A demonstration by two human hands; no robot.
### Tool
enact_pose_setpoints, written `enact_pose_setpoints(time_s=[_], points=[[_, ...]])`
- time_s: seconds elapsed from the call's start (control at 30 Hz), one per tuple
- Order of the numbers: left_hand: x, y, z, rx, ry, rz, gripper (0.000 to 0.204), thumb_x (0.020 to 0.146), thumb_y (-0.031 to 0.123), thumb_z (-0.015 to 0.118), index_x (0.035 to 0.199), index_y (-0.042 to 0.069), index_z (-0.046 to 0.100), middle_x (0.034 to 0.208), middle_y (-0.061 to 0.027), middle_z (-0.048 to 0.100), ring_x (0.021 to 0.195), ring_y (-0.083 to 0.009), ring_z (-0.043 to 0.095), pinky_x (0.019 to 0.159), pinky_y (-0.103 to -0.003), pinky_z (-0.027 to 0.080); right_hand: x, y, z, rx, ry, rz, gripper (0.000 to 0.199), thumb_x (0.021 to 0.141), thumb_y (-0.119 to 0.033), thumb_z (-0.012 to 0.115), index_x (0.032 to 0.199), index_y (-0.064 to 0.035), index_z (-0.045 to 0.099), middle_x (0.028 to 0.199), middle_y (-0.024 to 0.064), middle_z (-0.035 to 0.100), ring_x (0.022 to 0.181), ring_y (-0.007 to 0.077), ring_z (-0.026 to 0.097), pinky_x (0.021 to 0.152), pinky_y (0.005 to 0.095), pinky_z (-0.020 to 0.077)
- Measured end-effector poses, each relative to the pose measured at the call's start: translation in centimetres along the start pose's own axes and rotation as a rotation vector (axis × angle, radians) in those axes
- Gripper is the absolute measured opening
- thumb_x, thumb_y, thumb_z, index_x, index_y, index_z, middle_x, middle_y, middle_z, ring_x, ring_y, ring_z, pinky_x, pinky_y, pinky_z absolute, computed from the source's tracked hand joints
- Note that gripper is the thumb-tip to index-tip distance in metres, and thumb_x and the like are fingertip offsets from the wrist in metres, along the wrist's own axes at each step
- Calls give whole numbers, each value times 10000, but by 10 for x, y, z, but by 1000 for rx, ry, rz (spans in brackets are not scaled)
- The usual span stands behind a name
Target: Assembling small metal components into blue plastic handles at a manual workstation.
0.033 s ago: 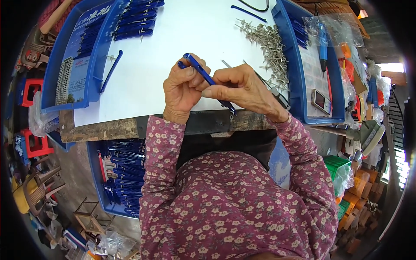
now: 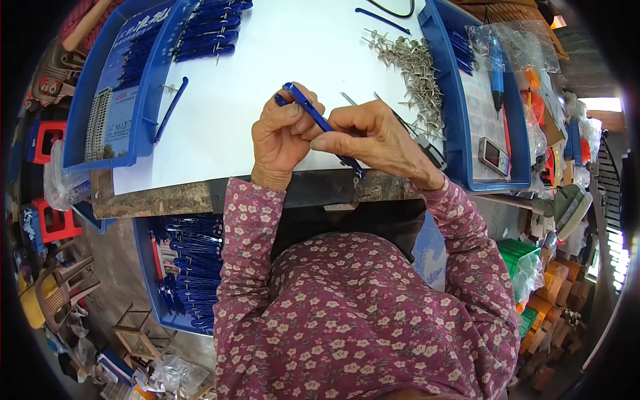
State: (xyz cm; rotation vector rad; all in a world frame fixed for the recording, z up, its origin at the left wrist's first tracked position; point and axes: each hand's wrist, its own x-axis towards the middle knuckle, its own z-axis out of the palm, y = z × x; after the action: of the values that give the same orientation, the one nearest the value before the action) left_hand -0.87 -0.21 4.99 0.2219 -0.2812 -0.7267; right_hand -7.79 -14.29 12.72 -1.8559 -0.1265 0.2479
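Observation:
Above the table's front edge, my left hand (image 2: 277, 133) is closed around the upper part of a long, slim blue piece (image 2: 311, 110) with a rounded end. My right hand (image 2: 380, 140) pinches the same piece lower down between thumb and fingers. The piece slants from upper left to lower right, and its lower end shows below my right hand. My fingers hide its middle. A pile of small silvery metal parts with thin stems (image 2: 417, 80) lies beyond my right hand. Several similar blue pieces (image 2: 210, 33) with metal stems lie in a row at the far left.
A blue tray (image 2: 145, 127) stands at the left, with a single blue piece (image 2: 172, 110) beside it. The right blue tray (image 2: 460, 133) holds a blue pen-shaped tool (image 2: 497, 73) and a small device (image 2: 494, 155). Below the table, a blue bin (image 2: 148, 287) holds many blue pieces.

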Motion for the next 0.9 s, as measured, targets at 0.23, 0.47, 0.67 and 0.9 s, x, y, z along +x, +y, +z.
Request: enact_pose_setpoints(time_s=[0.23,0.47,0.67,0.9], points=[[-2,-2,-1,-28,-3,-47,107,751,32,569,809,25,480,627,-24,401,548,-99,341,458,-233,271,-4,0,2,-144,43,-62,268,781,-235,652,637,-17,594,464,-40,404,422,33,291,386,227,206],[-2,-2,-5,45,58,-99,97,754,26,565,838,0,524,619,-31,438,538,-95,362,472,-226,301,-3,1,-2,-145,70,-4,306,762,-233,596,572,4,568,412,10,393,373,74,319,363,259,233],[-1,-4,-5,68,134,-121,80,777,15,561,856,13,545,638,-23,468,540,-85,388,484,-212,321,-6,7,-8,-122,53,13,351,822,-268,602,576,-26,544,444,-56,331,408,27,254,381,227,181],[1,-5,-5,143,109,-234,124,833,58,551,939,-6,550,727,-39,528,590,-84,428,506,-200,352,2,30,-14,14,138,-8,306,851,-266,558,652,-34,556,533,-48,404,479,31,310,427,211,235]])
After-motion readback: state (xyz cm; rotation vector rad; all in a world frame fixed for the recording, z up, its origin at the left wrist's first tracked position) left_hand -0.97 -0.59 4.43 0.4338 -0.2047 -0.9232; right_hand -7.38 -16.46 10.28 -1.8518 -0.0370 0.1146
